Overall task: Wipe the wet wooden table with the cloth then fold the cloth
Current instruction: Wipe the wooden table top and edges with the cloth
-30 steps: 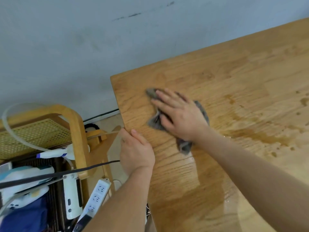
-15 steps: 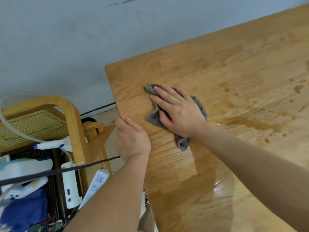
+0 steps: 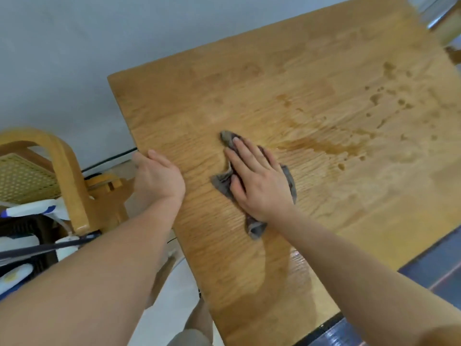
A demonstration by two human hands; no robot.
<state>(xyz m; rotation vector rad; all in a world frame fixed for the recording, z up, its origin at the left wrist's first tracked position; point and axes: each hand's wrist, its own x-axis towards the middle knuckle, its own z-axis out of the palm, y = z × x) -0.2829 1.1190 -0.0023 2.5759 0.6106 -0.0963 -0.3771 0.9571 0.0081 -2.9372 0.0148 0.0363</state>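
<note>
Grey plaster wall [image 3: 74,46] as backdrop. Head view, items as follows.

1. Honey-brown wooden table [image 3: 224,96]: rectangular, with open grain.
2. Right hand [image 3: 259,178]: fingers straight and close together, palm flat, pressing down on item 3.
3. Crumpled grey cloth [image 3: 255,228]: on the tabletop under the right hand. One tail pokes out past the fingertips, another beside the wrist.
4. Left hand [image 3: 159,176]: left of the right hand, gripping the table's side edge with the thumb on top, apparently as a brace.
5. Brown wet streak [image 3: 324,146]: just right of the right hand.
6. Scattered droplets [image 3: 389,101]: farther right, well apart from the hand.
7. Glossy wet film [image 3: 296,260]: beside the right forearm.

Step in hand, as judged: wiping is partway done and folding has not begun. The bunched cloth would do better opened out, so more fabric meets the wood. Sweep rightward through the streak to the droplets in overlapping passes, then come back for the film.

Surroundings:
- Bent light-wood chair [image 3: 67,171]: cane seat, left of the left hand.
- Black cable [image 3: 45,248]: below the left forearm.
- Dark blue surface [image 3: 436,265]: beyond the right forearm.

No object stands on the visible tabletop in the cloth's path. The likely hazard is water pushed off the left edge onto the clutter there.
</note>
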